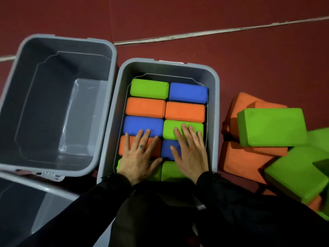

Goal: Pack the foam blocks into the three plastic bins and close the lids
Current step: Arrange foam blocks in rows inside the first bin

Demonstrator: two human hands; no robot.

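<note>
A grey plastic bin (216, 104) in the middle holds two columns of green, orange and blue foam blocks. My left hand (140, 155) lies flat with straight fingers on an orange block (124, 147), its fingertips reaching a blue block (140, 123). My right hand (190, 152) presses flat on another blue block (166, 148), its fingers on a green block (178, 125). A second grey bin (58, 104) to the left holds nothing. Part of a third bin (26, 202) shows at the bottom left. No lids are in view.
Loose orange (243, 163) and green foam blocks (272, 127) lie heaped on the dark red floor at the right. A pale line (213, 32) crosses the floor behind the bins. My black sleeves and legs fill the bottom.
</note>
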